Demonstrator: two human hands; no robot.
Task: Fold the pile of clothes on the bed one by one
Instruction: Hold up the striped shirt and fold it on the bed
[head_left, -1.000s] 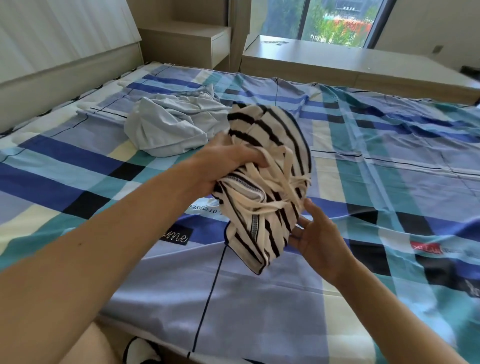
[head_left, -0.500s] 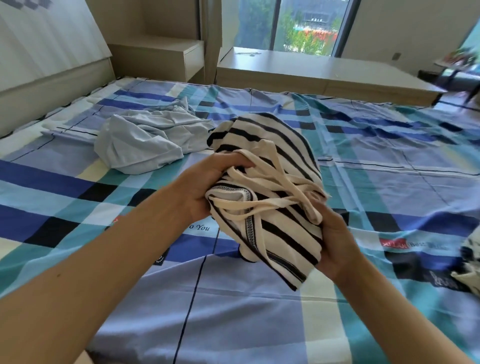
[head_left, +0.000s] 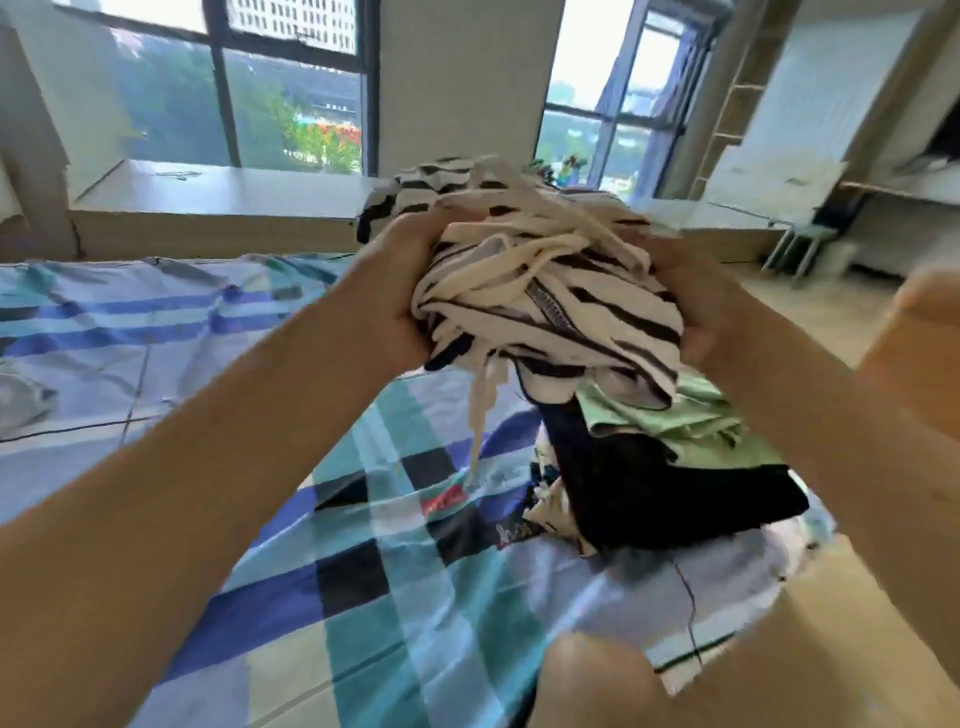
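A bundled cream garment with black stripes (head_left: 550, 291) is held in the air between both my hands. My left hand (head_left: 400, 280) grips its left side and my right hand (head_left: 696, 306) grips its right side. A cream strap hangs down from the bundle. Directly below it, at the bed's right corner, lies a stack of clothes: a light green piece (head_left: 680, 421) on top of a black one (head_left: 654, 493), with a patterned piece underneath. The bed (head_left: 363, 597) has a blue, teal and black checked sheet.
A grey garment (head_left: 21, 400) lies at the far left edge of the bed. A low wooden ledge (head_left: 218, 192) runs under the windows behind the bed. Bare floor and a desk with a stool (head_left: 800, 244) are to the right.
The view has swung right and up. Both hands have carried the striped bundle to the right, and it now hangs over the stack of clothes at the bed's corner.
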